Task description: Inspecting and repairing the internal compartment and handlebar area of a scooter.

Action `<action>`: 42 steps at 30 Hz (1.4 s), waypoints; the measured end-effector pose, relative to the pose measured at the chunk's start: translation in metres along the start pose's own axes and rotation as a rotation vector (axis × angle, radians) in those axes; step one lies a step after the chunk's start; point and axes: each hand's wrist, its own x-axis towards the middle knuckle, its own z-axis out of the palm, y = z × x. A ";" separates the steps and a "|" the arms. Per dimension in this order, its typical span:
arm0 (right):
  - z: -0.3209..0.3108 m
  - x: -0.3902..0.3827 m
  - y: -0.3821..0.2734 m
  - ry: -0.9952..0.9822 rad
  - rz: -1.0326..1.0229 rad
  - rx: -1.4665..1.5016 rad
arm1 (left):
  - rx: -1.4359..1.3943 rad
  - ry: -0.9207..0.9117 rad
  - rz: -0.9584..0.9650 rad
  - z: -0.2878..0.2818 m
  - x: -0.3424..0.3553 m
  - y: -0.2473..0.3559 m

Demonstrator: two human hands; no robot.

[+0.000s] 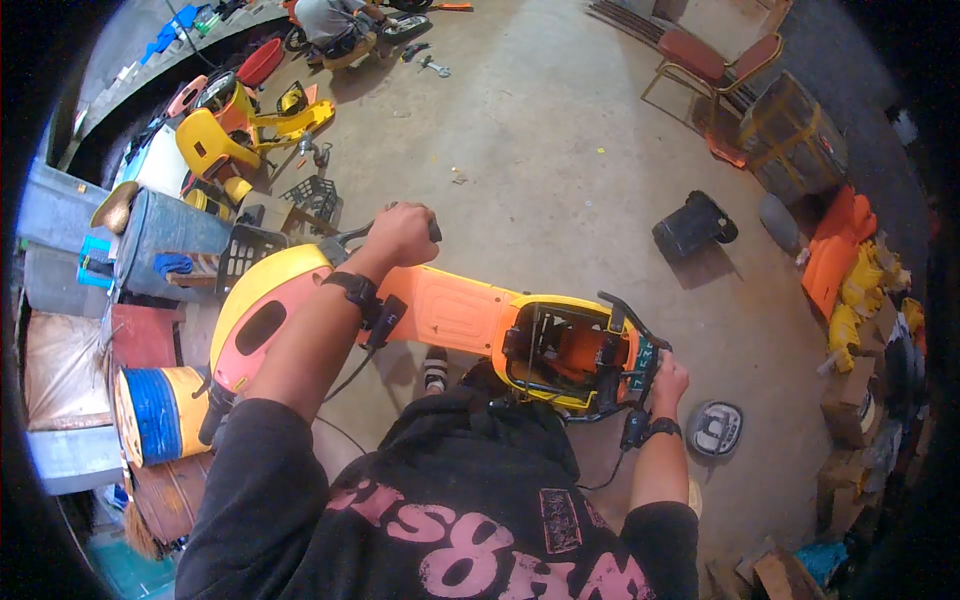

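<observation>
An electric scooter [455,312] with orange and yellow panels stands crosswise before me, its front to the left. My left hand [402,236] is closed round the far black handlebar grip [434,231]. The near end of the handlebar [211,418] shows beside my left sleeve. At the scooter's rear, my right hand [670,384] is wrapped round the black tail rail [632,318], next to a green plate [642,366]. No seat covers the yellow-rimmed opening [570,345], where dark parts and an orange piece show. Straps and cables run from both wrists.
A black bucket [690,236] and a grey oval part [715,428] are on the floor at right. Barrels [165,240], a black crate [250,258] and a yellow chair [212,143] line the left. A person [335,25] sits at the back; a red chair [695,58] stands far right.
</observation>
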 end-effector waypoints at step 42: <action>0.004 0.007 0.009 -0.012 0.016 -0.016 | 0.042 -0.124 -0.073 -0.005 0.002 0.001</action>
